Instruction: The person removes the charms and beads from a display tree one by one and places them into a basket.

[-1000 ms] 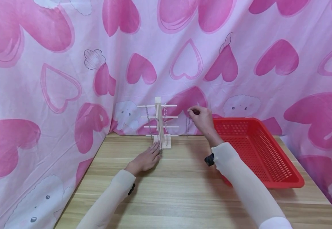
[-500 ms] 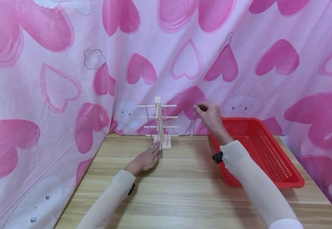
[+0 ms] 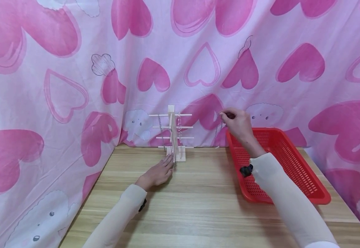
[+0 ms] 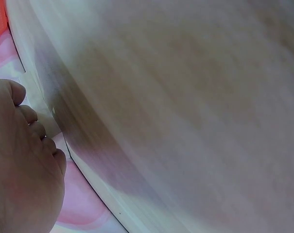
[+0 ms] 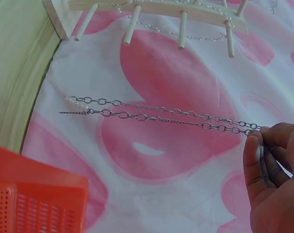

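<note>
Between thumb and fingertips, my right hand (image 3: pixel 239 125) pinches a silver chain necklace (image 5: pixel 142 117), which hangs in two strands with a short row of white pearls at its lower end. It is in the air to the right of a wooden peg stand (image 3: pixel 172 109). My left hand (image 3: pixel 157 173) rests at the foot of the stand with its fingers out straight against the base. A silver chain (image 3: pixel 159 121) hangs from the stand's left pegs and a pearl necklace (image 3: pixel 179 120) from the right; another chain (image 3: pixel 175 164) shows beside the left fingertips.
A red plastic basket (image 3: pixel 320 199) with perforated walls stands on the right of the wooden table (image 3: pixel 180 213), partly under my right forearm. Pink heart-patterned cloth (image 3: pixel 195 65) hangs behind and along both sides.
My right hand has moved right, away from the stand and toward the basket's far left corner, carrying the necklace. The left hand and the stand have stayed in place.
</note>
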